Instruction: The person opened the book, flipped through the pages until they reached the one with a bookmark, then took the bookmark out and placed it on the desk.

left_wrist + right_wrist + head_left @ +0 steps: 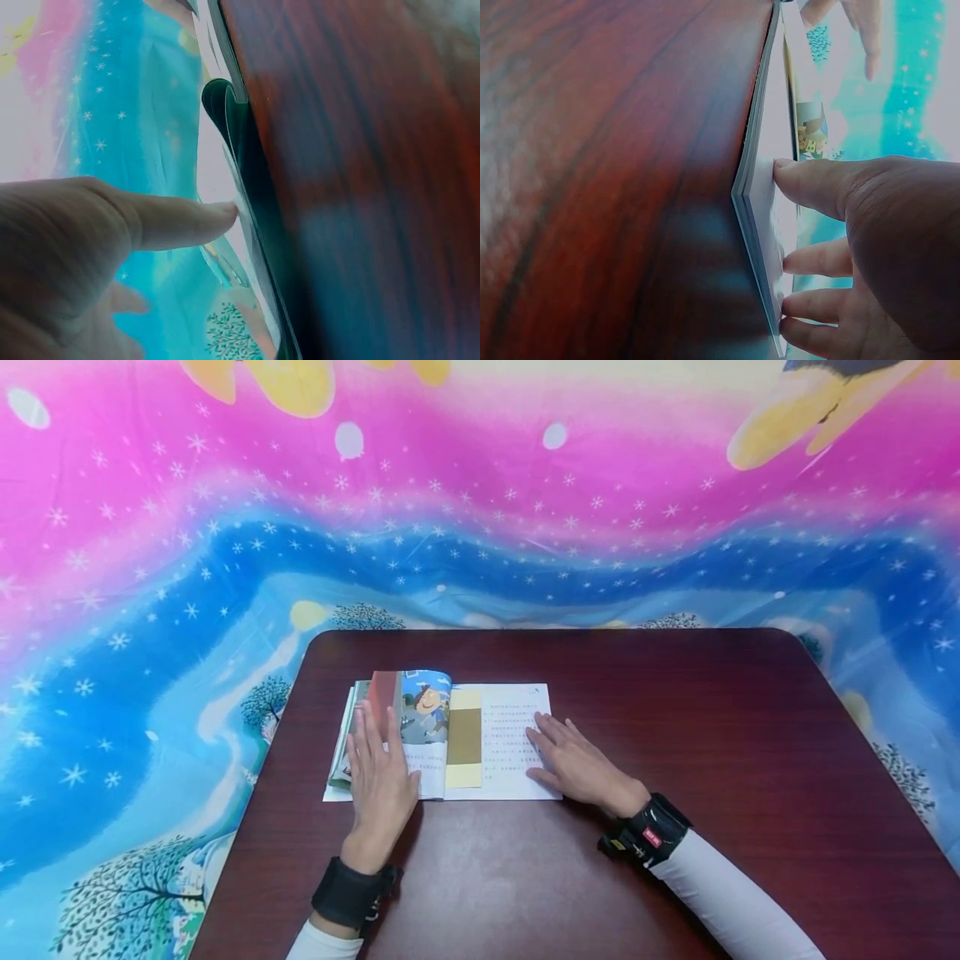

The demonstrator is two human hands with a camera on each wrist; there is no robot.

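An open picture book (512, 752) lies on the table, its right page printed with lines of text. My left hand (378, 777) rests on the raised left-hand pages, fingers stretched toward the far edge; in the left wrist view its thumb (187, 223) touches the page close to the bowed spine. A cartoon figure in a cap shows on the left page (427, 706). Near the gutter lies a yellow strip of paper with a brown middle (464, 739). My right hand (581, 764) touches the right page's outer edge, with thumb and fingertips on the paper in the right wrist view.
The dark reddish-brown table (712, 718) has rounded far corners. Behind and beside it hangs a pink and blue cloth (465, 518) with snowflakes and trees. Black bands (348, 893) with small cameras sit on both wrists, below white sleeves.
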